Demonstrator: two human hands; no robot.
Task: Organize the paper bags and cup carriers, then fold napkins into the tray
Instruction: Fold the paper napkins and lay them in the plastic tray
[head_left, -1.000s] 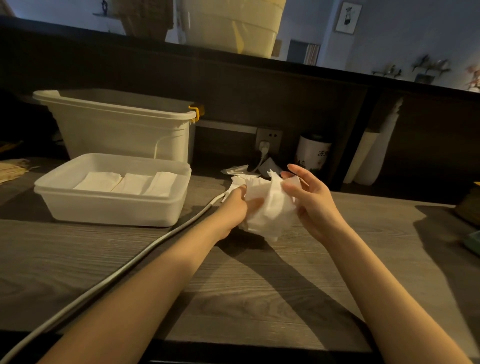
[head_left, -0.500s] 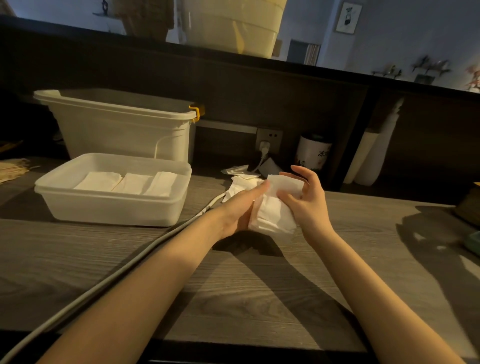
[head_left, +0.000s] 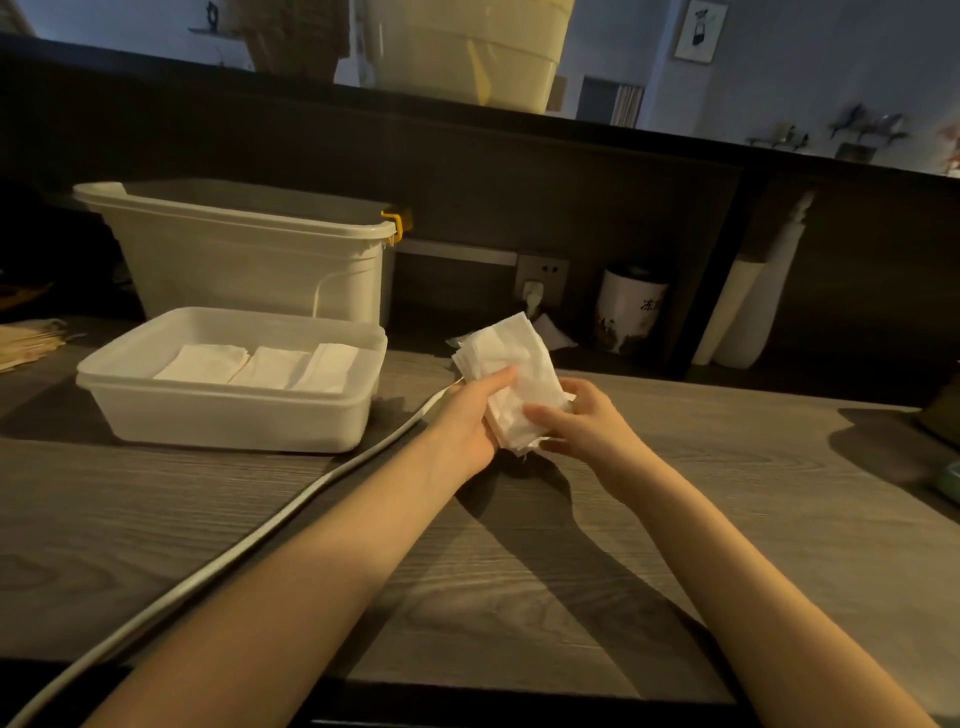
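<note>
Step now: This looks like the napkin part of the job. The person is folding a napkin (head_left: 511, 382) held up in both hands, just over the desk (head_left: 519, 571).

Left hand: The left hand (head_left: 467, 421) holds the left side of the napkin. Its thumb lies across the front of the paper, and its fingers are hidden behind it. So its grip is closed on the napkin.

Right hand: The right hand (head_left: 582, 423) pinches the lower right part of the napkin. Its fingers are curled round the edge. Its grip is closed on the paper too.

How the napkin looks: It is white, thin and soft. It is folded into a long, flat shape with many layers. The edges at the bottom are a bit uneven and wrinkly.

Where it is: It sits between the two hands, to the right of the tray (head_left: 228, 415) and not touching it.

In the tray: Three folded napkins (head_left: 265, 366) lie flat in a row, side by side. There looks to be room at the right end.

Next move: I think the fold needs one more press to make it flat. Then the napkin must go left, over the tray wall, and lie down beside the others.

Take care: The paper is floppy, so it may open up if the hold is loose.

Also there: A gray cable (head_left: 291, 525) runs over the desk under the left arm.
</note>
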